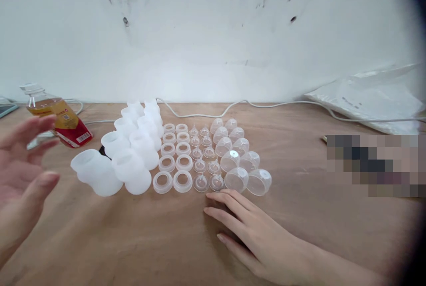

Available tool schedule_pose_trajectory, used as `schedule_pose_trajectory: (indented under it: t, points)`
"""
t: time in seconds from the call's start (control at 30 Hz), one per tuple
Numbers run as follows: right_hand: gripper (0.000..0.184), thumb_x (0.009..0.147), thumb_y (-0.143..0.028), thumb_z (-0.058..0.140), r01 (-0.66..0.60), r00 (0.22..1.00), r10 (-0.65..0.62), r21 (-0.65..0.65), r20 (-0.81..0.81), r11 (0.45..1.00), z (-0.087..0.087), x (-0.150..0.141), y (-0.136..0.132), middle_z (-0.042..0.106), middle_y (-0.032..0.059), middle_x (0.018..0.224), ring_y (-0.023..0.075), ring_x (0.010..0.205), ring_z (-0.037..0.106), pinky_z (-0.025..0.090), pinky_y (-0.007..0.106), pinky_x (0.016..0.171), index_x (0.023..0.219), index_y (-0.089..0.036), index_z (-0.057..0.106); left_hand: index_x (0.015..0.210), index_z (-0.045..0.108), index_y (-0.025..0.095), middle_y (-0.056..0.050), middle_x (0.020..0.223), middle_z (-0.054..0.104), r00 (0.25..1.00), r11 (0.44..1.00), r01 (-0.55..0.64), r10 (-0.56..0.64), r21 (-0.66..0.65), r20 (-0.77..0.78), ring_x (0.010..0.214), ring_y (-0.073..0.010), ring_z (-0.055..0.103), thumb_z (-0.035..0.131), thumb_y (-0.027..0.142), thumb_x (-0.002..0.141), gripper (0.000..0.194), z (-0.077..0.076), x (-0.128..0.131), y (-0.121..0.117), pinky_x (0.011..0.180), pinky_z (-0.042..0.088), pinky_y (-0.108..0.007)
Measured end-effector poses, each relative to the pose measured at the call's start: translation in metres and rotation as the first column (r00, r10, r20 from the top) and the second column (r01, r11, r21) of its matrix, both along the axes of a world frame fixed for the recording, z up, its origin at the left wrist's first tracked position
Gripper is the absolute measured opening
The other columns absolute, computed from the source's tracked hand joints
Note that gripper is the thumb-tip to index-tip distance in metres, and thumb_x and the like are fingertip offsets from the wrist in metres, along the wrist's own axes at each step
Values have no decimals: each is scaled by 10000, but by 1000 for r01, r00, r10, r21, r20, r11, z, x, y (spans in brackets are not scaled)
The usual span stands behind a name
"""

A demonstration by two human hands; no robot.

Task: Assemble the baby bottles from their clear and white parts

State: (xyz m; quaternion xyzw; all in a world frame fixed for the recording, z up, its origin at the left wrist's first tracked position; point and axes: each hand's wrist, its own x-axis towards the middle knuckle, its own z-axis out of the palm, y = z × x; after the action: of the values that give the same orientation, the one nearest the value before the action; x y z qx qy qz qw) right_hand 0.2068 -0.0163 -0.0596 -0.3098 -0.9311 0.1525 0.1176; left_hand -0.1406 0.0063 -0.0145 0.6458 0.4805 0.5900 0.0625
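My left hand (26, 179) is raised at the left with its fingers apart, holding nothing, left of the white baby bottles (133, 175). The bottles stand in two rows running toward the wall. Right of them come two rows of translucent screw rings (183, 181), then clear bottle nipples (201, 182), then clear dome caps (236, 179). My right hand (249, 228) rests on the table in front of the nearest nipples and caps, fingers spread and empty. Its fingertips are close to the nearest nipple; whether they touch it I cannot tell.
A drink bottle (63, 117) with a red and yellow label stands tilted in view at the left. A white cable (216, 115) runs along the wall. At the right lie a plastic bag (372, 95) and a pixelated area. Brown table (133, 241) lies in front.
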Motion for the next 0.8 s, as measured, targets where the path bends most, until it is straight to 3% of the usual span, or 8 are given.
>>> schedule_pose_trajectory:
  t: [0.03, 0.1, 0.2, 0.3, 0.47, 0.57, 0.73, 0.8]
  points:
    - [340, 832, -181, 406, -2, 1000, 2, 0, -1, 1000, 0, 0, 0, 439, 116, 1215, 217, 1126, 373, 365, 392, 959, 1160, -141, 486, 1237, 394, 390, 86, 1315, 396, 998, 998, 58, -58, -14, 24, 1268, -309, 243, 703, 449, 555, 751, -8, -3, -2, 1039, 221, -498]
    - [335, 833, -179, 405, -5, 1000, 5, 2, -9, 1000, -1, 0, 1, 442, 115, 1209, 216, 1123, 375, 367, 392, 957, 1155, -144, 489, 1287, 321, 381, 55, 1355, 358, 994, 977, 107, -104, -185, 26, 1270, -337, 236, 754, 312, 516, 887, -25, -5, -7, 1034, 220, -533]
    - [334, 829, -173, 408, -4, 1000, 4, 15, -24, 1000, -1, 0, 1, 451, 118, 1199, 217, 1115, 383, 375, 399, 946, 1151, -148, 491, 1278, 324, 393, 46, 1356, 368, 999, 893, 42, -26, -448, 43, 1228, -343, 320, 671, 372, 629, 737, -43, 2, -16, 993, 280, -559]
    - [344, 824, -171, 412, 1, 1000, -1, 14, -21, 1000, -1, 0, 0, 451, 117, 1201, 217, 1115, 386, 379, 401, 943, 1160, -155, 485, 1242, 365, 384, 43, 1308, 433, 997, 835, 46, -6, -549, 75, 1183, -331, 388, 612, 433, 678, 618, -49, 12, -17, 983, 307, -542]
    - [342, 825, -170, 409, 13, 1000, -13, 10, 0, 1000, 2, -1, -1, 452, 109, 1202, 212, 1126, 389, 385, 387, 944, 1158, -167, 483, 1275, 316, 350, 6, 1298, 446, 995, 831, 93, -58, -549, 80, 1176, -321, 398, 600, 423, 701, 644, -51, 17, -11, 992, 270, -550]
    - [341, 822, -162, 408, 7, 1000, -7, 6, 4, 1000, 3, -3, 1, 455, 111, 1198, 212, 1119, 399, 396, 384, 933, 1154, -169, 483, 1280, 311, 351, 3, 1329, 413, 981, 832, 182, -115, -523, 159, 1212, -312, 358, 629, 359, 698, 664, -55, 14, -8, 1002, 268, -531]
    - [334, 805, -125, 417, -6, 999, 9, 58, -52, 998, 0, 1, -3, 474, 119, 1133, 217, 1070, 432, 423, 373, 892, 1132, -160, 473, 1274, 359, 283, -55, 1347, 386, 890, 910, 313, -180, -273, 419, 1245, -357, 285, 656, 437, 631, 725, -46, 1, 9, 1012, 248, -543]
    - [340, 791, -89, 415, -19, 982, 40, 120, -182, 993, 5, 0, -4, 496, 112, 1051, 202, 1004, 468, 449, 340, 840, 1118, -170, 460, 1255, 387, 219, -75, 1339, 394, 851, 929, 324, -203, -180, 485, 1265, -311, 269, 567, 473, 703, 633, -34, -5, 28, 1056, 192, -491]
